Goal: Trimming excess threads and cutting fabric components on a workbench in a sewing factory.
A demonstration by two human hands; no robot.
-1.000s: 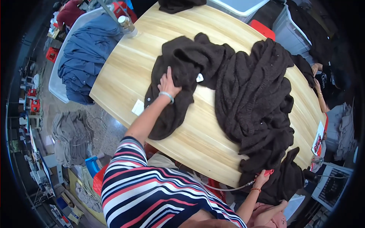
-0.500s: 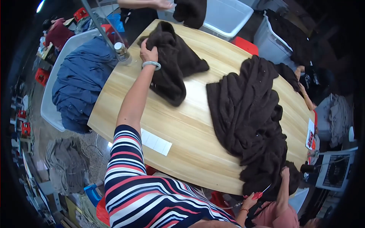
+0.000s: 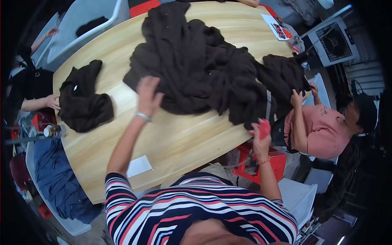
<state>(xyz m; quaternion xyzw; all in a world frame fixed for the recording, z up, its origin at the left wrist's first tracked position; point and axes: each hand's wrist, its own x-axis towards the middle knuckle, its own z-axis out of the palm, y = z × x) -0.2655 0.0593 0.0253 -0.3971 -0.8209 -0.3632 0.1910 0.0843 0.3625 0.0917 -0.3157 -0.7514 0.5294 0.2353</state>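
Observation:
My left hand point(image 3: 149, 94) is over the table point(image 3: 98, 155) beside the near left edge of a large heap of dark brown knit cloth point(image 3: 179, 61). Its fingers are apart and a little blurred, with nothing in them. A red air blow gun point(image 3: 264, 129) with a thin metal nozzle is gripped in my right hand point(image 3: 261, 141), and a hose trails from it. The nozzle points up across the heap's right part. At the table's left lies a separate dark brown garment point(image 3: 85, 102), apart from my left hand, with a small white tag on it.
A person in pink point(image 3: 322, 130) handles dark cloth at the right; another person's hand point(image 3: 53, 102) is by the left garment. A clear jar point(image 3: 53, 131), blue clothes point(image 3: 61, 175) in a bin, a white paper point(image 3: 139, 166) and a red stool point(image 3: 265, 163) stand or lie around.
The view has turned rightward. My left hand has let go of the separate garment and moved to the heap's edge. My right hand has lifted the blow gun beside the heap.

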